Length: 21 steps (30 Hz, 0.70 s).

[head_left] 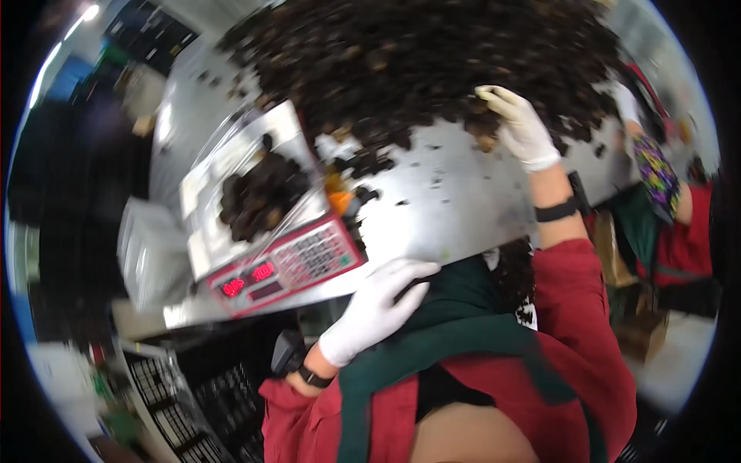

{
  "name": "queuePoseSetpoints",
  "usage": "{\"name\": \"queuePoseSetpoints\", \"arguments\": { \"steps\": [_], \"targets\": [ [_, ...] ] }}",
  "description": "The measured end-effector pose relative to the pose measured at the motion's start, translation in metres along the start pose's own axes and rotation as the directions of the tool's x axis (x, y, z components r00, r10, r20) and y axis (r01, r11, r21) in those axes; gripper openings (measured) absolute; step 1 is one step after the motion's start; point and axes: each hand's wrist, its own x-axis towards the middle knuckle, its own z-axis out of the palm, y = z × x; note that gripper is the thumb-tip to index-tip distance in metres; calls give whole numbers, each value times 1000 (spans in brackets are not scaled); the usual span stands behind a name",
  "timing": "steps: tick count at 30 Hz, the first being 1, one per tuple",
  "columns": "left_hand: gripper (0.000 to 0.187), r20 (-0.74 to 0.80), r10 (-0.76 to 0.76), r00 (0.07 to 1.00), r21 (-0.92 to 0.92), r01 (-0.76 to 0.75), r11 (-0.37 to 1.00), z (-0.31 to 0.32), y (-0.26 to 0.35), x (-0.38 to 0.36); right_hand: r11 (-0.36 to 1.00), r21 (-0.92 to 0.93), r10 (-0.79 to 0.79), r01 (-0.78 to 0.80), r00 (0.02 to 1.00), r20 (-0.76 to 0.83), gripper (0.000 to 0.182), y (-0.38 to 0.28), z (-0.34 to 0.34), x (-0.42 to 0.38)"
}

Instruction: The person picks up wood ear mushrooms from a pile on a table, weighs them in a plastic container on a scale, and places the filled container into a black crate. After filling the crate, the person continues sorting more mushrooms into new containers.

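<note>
Many dark pieces (432,62) lie heaped across the far metal surface (432,208), the half-curled right hand (519,127) at their near edge, the curled left hand (378,309) near the red-framed scale (312,256), whether either grips anything unclear.

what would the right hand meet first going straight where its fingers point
Most likely the heap of dark pieces, just beyond the fingers of the right hand; depth is unclear, so the fingers may already touch it.
</note>
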Motion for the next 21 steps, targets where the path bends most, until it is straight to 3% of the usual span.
{"name": "queuePoseSetpoints", "arguments": {
  "steps": [1,2,3,4,6,7,9,10,12,13,14,16,18,21],
  "targets": [
    [27,-14,-26,1000,-35,26,999,-1,0,-4,980,-180,-76,88,995,72,19,8,3,4],
    [27,-20,-43,999,-75,42,996,-3,0,-8,992,104,61,-64,998,32,16,12,15,6],
    [38,1,-46,999,-45,46,998,-3,-7,-12,975,186,109,-125,989,98,15,14,24,7],
    [38,-26,-63,998,-42,62,997,-2,-8,-12,948,258,150,-186,977,155,14,14,35,4],
    [64,-119,-290,950,-348,234,908,2,-10,-4,918,321,155,-234,955,254,15,14,66,-5],
    [64,-131,-297,946,-351,236,906,7,-13,4,915,321,143,-243,941,306,17,15,82,-12],
    [86,-300,-304,904,-603,67,795,15,-23,21,949,225,158,-220,952,263,16,13,116,-27],
    [93,-294,-298,908,-708,2,706,15,-24,31,964,161,165,-209,954,252,17,7,129,-35],
    [86,-309,-277,910,-748,-53,661,9,-14,45,972,86,194,-221,949,249,20,6,144,-47],
    [77,-298,-297,907,-717,-8,697,15,-29,52,982,-4,185,-188,960,211,20,8,145,-48],
    [65,-244,-313,918,-865,-60,499,18,-34,57,983,-92,176,-162,969,173,20,11,143,-48],
    [58,-266,-331,905,-899,-109,425,23,-42,61,987,-75,147,-142,987,68,20,11,140,-52],
    [51,-192,-322,927,-958,-105,268,28,-58,61,979,-110,174,-174,985,-10,21,8,130,-52],
    [47,-76,-363,929,-976,5,216,27,-60,59,980,36,199,-198,980,-28,22,26,108,-46]
  ]
}}
